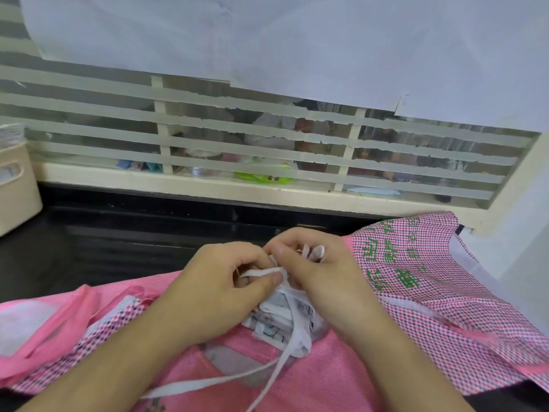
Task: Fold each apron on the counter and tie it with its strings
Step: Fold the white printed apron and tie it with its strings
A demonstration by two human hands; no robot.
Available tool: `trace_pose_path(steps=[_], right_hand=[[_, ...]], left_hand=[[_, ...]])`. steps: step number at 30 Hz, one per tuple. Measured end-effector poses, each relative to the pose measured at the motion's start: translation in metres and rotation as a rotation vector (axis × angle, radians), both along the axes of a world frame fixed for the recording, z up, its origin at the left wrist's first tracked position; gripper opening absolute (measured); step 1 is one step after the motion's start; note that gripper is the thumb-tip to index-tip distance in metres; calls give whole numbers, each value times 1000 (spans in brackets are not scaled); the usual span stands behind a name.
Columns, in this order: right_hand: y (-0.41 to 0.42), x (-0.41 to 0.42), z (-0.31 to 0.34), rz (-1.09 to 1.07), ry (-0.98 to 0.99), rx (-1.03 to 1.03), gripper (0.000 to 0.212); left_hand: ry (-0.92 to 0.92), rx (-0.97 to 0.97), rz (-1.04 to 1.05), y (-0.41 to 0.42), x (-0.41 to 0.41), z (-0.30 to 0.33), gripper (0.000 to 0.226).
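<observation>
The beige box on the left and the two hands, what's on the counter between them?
In the head view, only bare black counter lies between the beige box and the left hand.

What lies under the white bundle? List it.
The bundle rests on a striped pink apron. Both hands, left and right, cover its top, pinching the strings; the knot is hidden.

Bright, even light; soft focus, wide-angle bending at edges
</observation>
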State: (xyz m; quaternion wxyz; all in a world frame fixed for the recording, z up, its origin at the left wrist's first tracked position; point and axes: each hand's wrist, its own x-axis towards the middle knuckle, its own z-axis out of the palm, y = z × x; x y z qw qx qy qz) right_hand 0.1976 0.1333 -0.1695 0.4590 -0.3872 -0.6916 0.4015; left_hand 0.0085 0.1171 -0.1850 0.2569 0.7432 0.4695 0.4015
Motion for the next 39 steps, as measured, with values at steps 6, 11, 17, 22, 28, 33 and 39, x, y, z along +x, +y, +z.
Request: trace_pose_path(steps=[6, 11, 17, 22, 28, 33, 39], right_hand=[[2, 1, 1, -80, 41, -53, 15], [2, 0, 1, 6, 137, -213, 13], [-3, -2, 5, 119, -67, -226, 22], [-5, 1, 9, 97, -88, -202, 21], [-9, -1, 10, 109, 2, -257, 15], [-7, -6, 4, -1, 130, -325, 20], [-6, 2, 10, -21, 340, -439, 27]], left_hand=[[-16, 144, 126, 2, -3, 2, 27], [-163, 69, 305, 7, -7, 3, 8], [-291, -75, 241, 3, -1, 7, 13], [-404, -132, 205, 1, 5, 7, 27], [-555, -253, 112, 3, 9, 2, 31], [-636, -313, 45, 5, 9, 3, 33], [-658, -347, -112, 0, 5, 8, 27]])
